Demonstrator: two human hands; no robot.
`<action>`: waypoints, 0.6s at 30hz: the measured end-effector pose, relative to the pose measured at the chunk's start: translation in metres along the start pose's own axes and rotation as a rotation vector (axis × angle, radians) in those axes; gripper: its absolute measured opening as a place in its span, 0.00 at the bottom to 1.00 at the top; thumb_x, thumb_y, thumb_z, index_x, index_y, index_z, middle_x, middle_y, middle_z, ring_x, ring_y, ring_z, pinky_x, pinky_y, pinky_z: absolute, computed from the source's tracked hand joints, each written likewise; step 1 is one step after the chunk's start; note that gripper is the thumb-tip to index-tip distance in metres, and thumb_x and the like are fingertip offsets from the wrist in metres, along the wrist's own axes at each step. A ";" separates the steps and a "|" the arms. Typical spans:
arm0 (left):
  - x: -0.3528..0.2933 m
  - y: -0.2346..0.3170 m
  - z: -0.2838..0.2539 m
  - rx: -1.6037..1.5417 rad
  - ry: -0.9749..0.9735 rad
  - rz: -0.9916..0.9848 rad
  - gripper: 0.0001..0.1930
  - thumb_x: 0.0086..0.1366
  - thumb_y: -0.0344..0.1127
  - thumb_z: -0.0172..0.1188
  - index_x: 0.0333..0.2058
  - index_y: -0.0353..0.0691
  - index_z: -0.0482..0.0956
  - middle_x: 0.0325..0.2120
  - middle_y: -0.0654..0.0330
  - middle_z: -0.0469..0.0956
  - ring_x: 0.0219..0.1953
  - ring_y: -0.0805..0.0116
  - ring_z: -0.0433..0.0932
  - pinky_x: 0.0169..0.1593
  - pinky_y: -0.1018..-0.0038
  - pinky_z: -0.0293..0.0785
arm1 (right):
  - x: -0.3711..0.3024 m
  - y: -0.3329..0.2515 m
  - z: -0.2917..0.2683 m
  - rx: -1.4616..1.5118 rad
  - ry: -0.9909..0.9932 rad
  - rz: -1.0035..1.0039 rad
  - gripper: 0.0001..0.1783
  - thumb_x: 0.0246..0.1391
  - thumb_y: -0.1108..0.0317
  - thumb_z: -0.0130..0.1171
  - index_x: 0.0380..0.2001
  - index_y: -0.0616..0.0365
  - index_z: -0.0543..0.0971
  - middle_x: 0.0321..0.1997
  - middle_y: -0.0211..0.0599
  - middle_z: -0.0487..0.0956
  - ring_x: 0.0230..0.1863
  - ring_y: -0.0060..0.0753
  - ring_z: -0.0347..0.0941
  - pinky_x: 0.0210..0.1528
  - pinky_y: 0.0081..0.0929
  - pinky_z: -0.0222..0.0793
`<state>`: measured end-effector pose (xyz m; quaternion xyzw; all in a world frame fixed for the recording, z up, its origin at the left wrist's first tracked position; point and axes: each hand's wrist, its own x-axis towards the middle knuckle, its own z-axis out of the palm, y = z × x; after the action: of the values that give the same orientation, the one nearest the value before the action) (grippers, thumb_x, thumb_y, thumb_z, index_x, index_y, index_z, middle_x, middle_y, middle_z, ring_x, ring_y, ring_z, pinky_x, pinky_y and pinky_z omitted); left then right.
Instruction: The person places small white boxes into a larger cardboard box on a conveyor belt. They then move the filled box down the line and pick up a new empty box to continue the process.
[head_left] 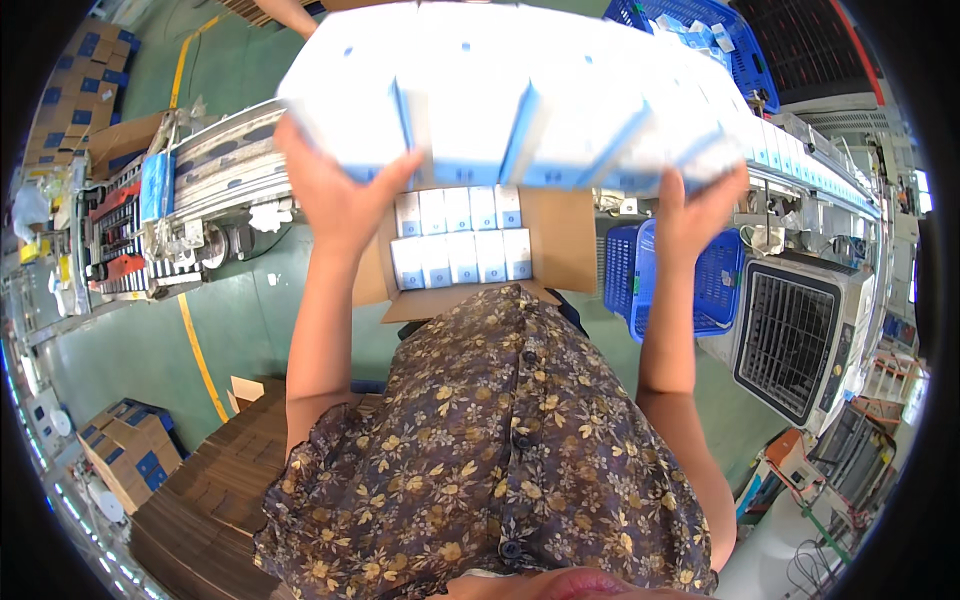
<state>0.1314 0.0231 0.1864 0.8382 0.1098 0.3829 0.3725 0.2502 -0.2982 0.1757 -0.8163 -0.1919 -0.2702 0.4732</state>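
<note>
Got a whole row of white-and-blue boxes (520, 100) squeezed between my palms, up above the open carton (560, 245) that's already half packed. Left hand (335, 190) is spread wide, fingers (395, 175) curling round one end. Right hand (700, 205) presses flat on the other end, fingers mostly straight. Blue basket (715, 290) sits just beside the carton
</note>
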 end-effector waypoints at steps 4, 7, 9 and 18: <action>-0.099 -0.037 -0.030 -0.095 0.090 0.080 0.58 0.43 0.61 0.77 0.60 0.29 0.52 0.50 0.52 0.59 0.55 0.57 0.65 0.57 0.60 0.65 | -0.113 -0.014 0.031 0.233 0.136 0.109 0.39 0.59 0.59 0.63 0.62 0.68 0.55 0.60 0.51 0.63 0.62 0.43 0.62 0.68 0.42 0.53; -0.199 -0.117 -0.014 0.376 -0.355 -0.153 0.57 0.49 0.59 0.73 0.63 0.24 0.52 0.59 0.39 0.59 0.59 0.44 0.64 0.64 0.53 0.57 | -0.198 0.037 0.043 -0.111 -0.710 0.518 0.59 0.58 0.46 0.61 0.69 0.76 0.38 0.75 0.68 0.43 0.76 0.60 0.39 0.75 0.43 0.40; -0.232 -0.146 -0.011 0.439 -0.731 -0.379 0.53 0.58 0.56 0.66 0.67 0.23 0.48 0.69 0.35 0.45 0.69 0.38 0.53 0.69 0.51 0.51 | -0.217 0.080 0.043 -0.482 -1.179 0.341 0.56 0.57 0.42 0.60 0.69 0.73 0.45 0.72 0.67 0.51 0.74 0.61 0.47 0.72 0.42 0.50; -0.187 -0.144 0.048 0.585 -1.350 -0.325 0.45 0.62 0.64 0.56 0.72 0.58 0.47 0.71 0.35 0.40 0.73 0.35 0.39 0.71 0.48 0.45 | -0.211 0.101 0.144 -0.550 -1.367 0.090 0.43 0.58 0.36 0.53 0.72 0.37 0.57 0.76 0.56 0.48 0.73 0.68 0.46 0.72 0.46 0.50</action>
<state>0.0528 0.0100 -0.0416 0.9287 0.0769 -0.3188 0.1730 0.1804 -0.2326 -0.0818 -0.8986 -0.3356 0.2802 0.0370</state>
